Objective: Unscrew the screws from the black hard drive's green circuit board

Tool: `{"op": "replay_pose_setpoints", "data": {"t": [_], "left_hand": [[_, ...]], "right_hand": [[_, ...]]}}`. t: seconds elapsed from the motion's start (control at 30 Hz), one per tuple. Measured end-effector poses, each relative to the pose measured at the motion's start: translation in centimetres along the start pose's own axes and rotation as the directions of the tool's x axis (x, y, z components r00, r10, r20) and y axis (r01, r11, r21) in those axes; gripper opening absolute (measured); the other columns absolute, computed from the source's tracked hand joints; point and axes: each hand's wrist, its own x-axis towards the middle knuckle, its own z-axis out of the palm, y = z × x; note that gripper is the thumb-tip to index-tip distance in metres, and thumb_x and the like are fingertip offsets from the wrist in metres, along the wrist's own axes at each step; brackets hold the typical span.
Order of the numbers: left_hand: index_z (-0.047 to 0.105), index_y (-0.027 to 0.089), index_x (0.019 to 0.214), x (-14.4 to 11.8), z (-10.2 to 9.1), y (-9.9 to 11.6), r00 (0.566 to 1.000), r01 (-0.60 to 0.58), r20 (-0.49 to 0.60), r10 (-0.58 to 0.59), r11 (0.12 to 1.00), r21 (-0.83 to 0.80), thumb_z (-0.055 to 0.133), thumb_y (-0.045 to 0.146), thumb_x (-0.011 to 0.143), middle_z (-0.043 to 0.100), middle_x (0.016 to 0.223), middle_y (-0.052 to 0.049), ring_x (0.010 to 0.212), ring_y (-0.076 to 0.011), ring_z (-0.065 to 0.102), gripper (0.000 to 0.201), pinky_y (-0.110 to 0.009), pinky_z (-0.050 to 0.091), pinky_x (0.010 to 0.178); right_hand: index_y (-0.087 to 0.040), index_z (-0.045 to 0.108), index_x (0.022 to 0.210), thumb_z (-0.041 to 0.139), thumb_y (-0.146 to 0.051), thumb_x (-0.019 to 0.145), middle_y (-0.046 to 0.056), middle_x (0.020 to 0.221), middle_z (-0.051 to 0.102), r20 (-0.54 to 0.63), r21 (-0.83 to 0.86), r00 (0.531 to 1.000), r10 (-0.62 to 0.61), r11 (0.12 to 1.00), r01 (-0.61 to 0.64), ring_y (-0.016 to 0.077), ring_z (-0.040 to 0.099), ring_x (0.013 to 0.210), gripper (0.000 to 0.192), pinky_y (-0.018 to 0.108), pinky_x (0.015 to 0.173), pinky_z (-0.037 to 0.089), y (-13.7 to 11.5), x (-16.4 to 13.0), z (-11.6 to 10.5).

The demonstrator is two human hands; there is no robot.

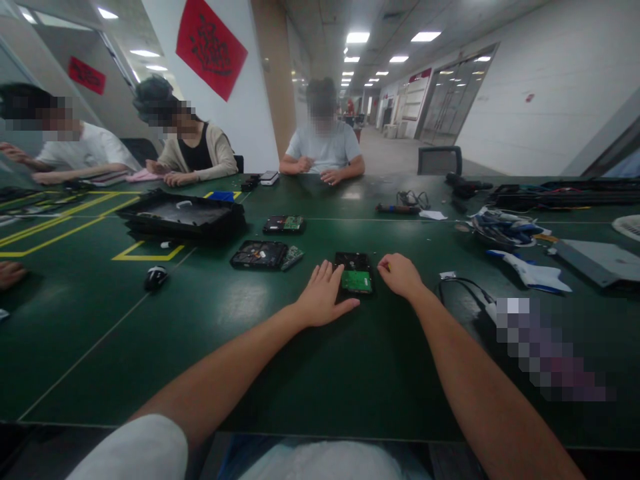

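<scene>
Green table (210, 347): dark mat top with pale lines and yellow tape marks at the far left; it carries everything below; the drive at its middle is the landmark
Seated people: three at the table's far edge, beyond the drive and to its left; hands down on the top
Black case (183, 217): wide, flat, far left of the drive, beyond the yellow corner mark
Grey panel (597, 260): flat, far right of the drive, near the table's right end
Cables (500, 227): blue and white tangle, right of the drive and farther back
Second drive (260, 255): opened, left of the drive and a little farther back; a small green board leans at its right side
Third drive (284, 225): board side up, behind the second one
Drive (354, 272): black, lying flat, green board on its near half; between the two hands
Left hand (323, 297): palm down on the table, fingers spread apart; fingertips at the drive's left edge, thumb stretched under its near edge
Right hand (400, 275): just right of the drive; fingers curled together, tips pinched near the drive's right edge; whether they grip anything cannot be told
Mouse (155, 277): black, well left of the drive
</scene>
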Motion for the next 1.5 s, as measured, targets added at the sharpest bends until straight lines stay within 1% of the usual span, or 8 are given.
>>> {"op": "replay_pose_setpoints", "data": {"t": [0.1, 0.2, 0.27, 0.43, 0.9, 1.13, 1.3, 1.5], "left_hand": [[0.034, 0.016, 0.159, 1.0, -0.5, 0.0, 0.999, -0.003, -0.045, 0.003, 1.0, 0.004, 0.048, 0.073, 0.093, 0.019, 0.172, -0.018, 0.161, -0.0381, 0.009, 0.089, -0.058, 0.013, 0.129], [0.044, 0.018, 0.153, 2.0, -1.0, -0.4, 0.995, -0.094, -0.045, 0.092, 0.995, -0.039, 0.043, 0.065, 0.099, 0.033, 0.167, -0.015, 0.16, -0.0323, 0.019, 0.072, -0.054, 0.016, 0.13], [0.049, 0.017, 0.149, 2.5, -1.1, -0.7, 0.991, -0.112, -0.075, 0.106, 0.991, -0.075, 0.042, 0.06, 0.102, 0.042, 0.163, -0.015, 0.158, -0.03, 0.026, 0.065, -0.051, 0.021, 0.13], [0.056, 0.015, 0.141, 2.6, -0.3, -1.5, 0.978, -0.158, -0.149, 0.145, 0.984, -0.081, 0.047, 0.054, 0.102, 0.054, 0.153, -0.015, 0.152, -0.0293, 0.039, 0.057, -0.05, 0.031, 0.127], [0.055, 0.017, 0.143, 2.3, -0.4, -1.4, 0.979, -0.17, -0.125, 0.164, 0.985, -0.038, 0.054, 0.057, 0.097, 0.052, 0.155, -0.015, 0.149, -0.0319, 0.042, 0.061, -0.053, 0.035, 0.125], [0.056, 0.017, 0.142, 2.3, -0.5, -1.3, 0.976, -0.181, -0.125, 0.176, 0.983, -0.027, 0.056, 0.058, 0.096, 0.054, 0.153, -0.015, 0.147, -0.032, 0.044, 0.062, -0.053, 0.037, 0.124], [0.057, 0.018, 0.141, 2.3, -0.5, -1.3, 0.973, -0.194, -0.134, 0.189, 0.981, -0.029, 0.058, 0.056, 0.096, 0.053, 0.153, -0.015, 0.146, -0.0322, 0.045, 0.06, -0.053, 0.037, 0.124], [0.058, 0.017, 0.14, 2.4, -0.1, -1.5, 0.969, -0.207, -0.143, 0.202, 0.978, -0.016, 0.058, 0.052, 0.096, 0.055, 0.151, -0.015, 0.145, -0.0314, 0.046, 0.056, -0.052, 0.036, 0.125]], "right_hand": [[-0.021, 0.072, 0.098, 0.057, -0.03, 0.097, 0.009, 0.106, 0.069, -0.003, 0.002, 1.0, 0.008, 1.0, -0.008, 0.0211, 0.064, 0.094, 0.018, 0.032, 0.083, 0.047, -0.1, 0.0, 0.0], [-0.021, 0.072, 0.097, 0.057, -0.03, 0.096, 0.009, 0.106, 0.069, 0.0, 0.0, 1.0, 0.016, 1.0, -0.016, 0.0207, 0.064, 0.092, 0.018, 0.031, 0.081, 0.047, -0.2, -0.1, 0.0], [-0.021, 0.072, 0.097, 0.057, -0.03, 0.096, 0.009, 0.106, 0.069, 0.003, -0.005, 1.0, 0.016, 1.0, -0.016, 0.0206, 0.063, 0.093, 0.018, 0.031, 0.081, 0.046, -0.2, -0.1, -0.1], [-0.02, 0.072, 0.099, 0.056, -0.031, 0.097, 0.009, 0.105, 0.068, 0.016, -0.02, 1.0, 0.003, 1.0, -0.002, 0.0206, 0.063, 0.093, 0.019, 0.031, 0.081, 0.045, -0.2, -0.1, -0.2], [-0.02, 0.071, 0.097, 0.056, -0.03, 0.097, 0.009, 0.105, 0.067, 0.004, -0.011, 1.0, 0.001, 1.0, -0.001, 0.02, 0.062, 0.091, 0.018, 0.031, 0.081, 0.044, -0.7, -0.4, -0.4], [-0.019, 0.069, 0.098, 0.052, -0.028, 0.099, 0.011, 0.107, 0.065, -0.056, -0.008, 0.998, 0.017, 1.0, -0.018, 0.022, 0.062, 0.091, 0.019, 0.033, 0.077, 0.045, -1.5, -0.7, -1.2], [-0.022, 0.068, 0.102, 0.05, -0.029, 0.102, 0.008, 0.109, 0.063, -0.156, 0.052, 0.974, -0.162, 0.984, 0.172, 0.0202, 0.062, 0.095, 0.02, 0.031, 0.08, 0.046, -3.9, -1.2, -2.0], [-0.024, 0.07, 0.104, 0.052, -0.031, 0.103, 0.007, 0.113, 0.061, -0.072, 0.07, 0.961, -0.266, 0.96, 0.271, 0.0192, 0.063, 0.094, 0.02, 0.03, 0.079, 0.047, -6.1, -1.9, -2.5]]}}
